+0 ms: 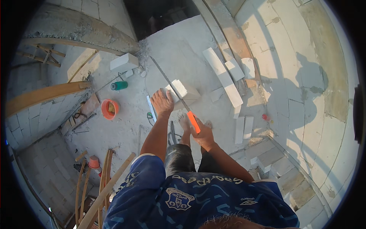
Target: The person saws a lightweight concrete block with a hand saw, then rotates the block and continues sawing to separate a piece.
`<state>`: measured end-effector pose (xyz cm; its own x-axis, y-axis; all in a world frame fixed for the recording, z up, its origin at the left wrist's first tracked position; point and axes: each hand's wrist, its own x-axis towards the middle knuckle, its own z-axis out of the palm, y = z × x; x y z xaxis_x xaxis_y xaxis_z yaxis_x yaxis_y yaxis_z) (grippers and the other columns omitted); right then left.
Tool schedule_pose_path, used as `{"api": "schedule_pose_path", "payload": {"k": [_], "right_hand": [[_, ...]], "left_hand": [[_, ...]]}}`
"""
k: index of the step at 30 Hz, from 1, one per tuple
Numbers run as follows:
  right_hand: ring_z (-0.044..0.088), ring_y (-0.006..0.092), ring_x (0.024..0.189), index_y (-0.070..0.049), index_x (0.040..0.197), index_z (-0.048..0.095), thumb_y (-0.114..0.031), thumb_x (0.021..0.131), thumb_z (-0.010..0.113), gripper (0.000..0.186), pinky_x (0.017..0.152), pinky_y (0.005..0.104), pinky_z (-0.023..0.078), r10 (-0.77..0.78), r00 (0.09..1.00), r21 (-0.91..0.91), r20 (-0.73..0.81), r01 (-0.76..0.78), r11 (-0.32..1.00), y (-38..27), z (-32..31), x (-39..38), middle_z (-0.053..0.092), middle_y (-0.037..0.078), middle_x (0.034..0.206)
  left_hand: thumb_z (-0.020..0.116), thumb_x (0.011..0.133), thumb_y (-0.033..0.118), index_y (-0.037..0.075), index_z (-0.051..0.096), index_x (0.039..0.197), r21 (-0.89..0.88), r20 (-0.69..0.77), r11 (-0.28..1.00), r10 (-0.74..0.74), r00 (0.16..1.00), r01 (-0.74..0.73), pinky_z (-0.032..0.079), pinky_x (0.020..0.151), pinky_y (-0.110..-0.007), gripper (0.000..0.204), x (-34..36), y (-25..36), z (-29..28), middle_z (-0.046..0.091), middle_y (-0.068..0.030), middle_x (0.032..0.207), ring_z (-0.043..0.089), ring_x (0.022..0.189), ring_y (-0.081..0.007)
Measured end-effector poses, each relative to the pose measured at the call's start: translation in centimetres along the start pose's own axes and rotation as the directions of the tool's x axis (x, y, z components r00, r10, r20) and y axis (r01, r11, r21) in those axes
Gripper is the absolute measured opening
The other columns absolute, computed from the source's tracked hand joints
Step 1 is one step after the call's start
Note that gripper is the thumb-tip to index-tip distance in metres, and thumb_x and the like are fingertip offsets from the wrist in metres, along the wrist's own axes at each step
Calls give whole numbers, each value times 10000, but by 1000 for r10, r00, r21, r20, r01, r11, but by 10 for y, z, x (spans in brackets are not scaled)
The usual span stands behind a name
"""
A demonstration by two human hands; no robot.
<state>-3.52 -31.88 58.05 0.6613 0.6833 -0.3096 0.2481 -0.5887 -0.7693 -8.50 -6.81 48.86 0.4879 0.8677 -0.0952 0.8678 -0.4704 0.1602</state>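
Observation:
My right hand (201, 133) grips the orange handle of a long hand saw (169, 82). Its blade runs up and to the left across a white building block (185, 91) lying on the dusty concrete floor (126, 126). My left hand (162, 102) rests flat with fingers spread just left of the block, touching its near corner beside the blade. A bare foot (185, 123) stands below the block, between my two arms.
An orange bucket (109, 108) and a green bottle (119, 85) sit to the left. More white blocks (223, 76) lie to the right and at back left (124, 62). Wooden planks (103, 191) lean at lower left. Block steps (274, 160) descend at lower right beside a curved wall.

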Motion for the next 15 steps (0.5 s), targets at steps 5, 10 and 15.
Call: {"api": "schedule_pose_path", "payload": {"k": [5, 10, 15], "right_hand": [[750, 386, 916, -100, 1463, 576, -319, 981, 665, 538, 834, 449, 598, 70, 998, 35, -8, -69, 997, -15, 18, -18, 759, 190, 1044], [706, 396, 1119, -89, 1479, 558, -288, 978, 692, 555, 963, 443, 558, 164, 978, 219, -130, -133, 967, -18, 24, -27, 736, 208, 1201], [731, 374, 1100, -50, 1429, 590, -233, 994, 699, 485, 906, 388, 569, 194, 979, 230, -65, -175, 957, -10, 21, -29, 729, 226, 1167]], "left_hand": [[432, 1059, 476, 24, 582, 1351, -29, 8, 986, 165, 986, -164, 310, 1134, -517, 559, 10, -9, -2, 634, -173, 1256, 542, 1247, -343], [459, 1054, 466, 13, 590, 1340, -11, 43, 977, 212, 976, -211, 338, 1101, -501, 551, 15, 23, -8, 643, -181, 1230, 557, 1221, -345], [467, 1049, 457, 37, 595, 1318, -6, 108, 977, 213, 971, -214, 322, 1111, -519, 515, 16, 34, -11, 635, -160, 1208, 548, 1205, -323]]}}
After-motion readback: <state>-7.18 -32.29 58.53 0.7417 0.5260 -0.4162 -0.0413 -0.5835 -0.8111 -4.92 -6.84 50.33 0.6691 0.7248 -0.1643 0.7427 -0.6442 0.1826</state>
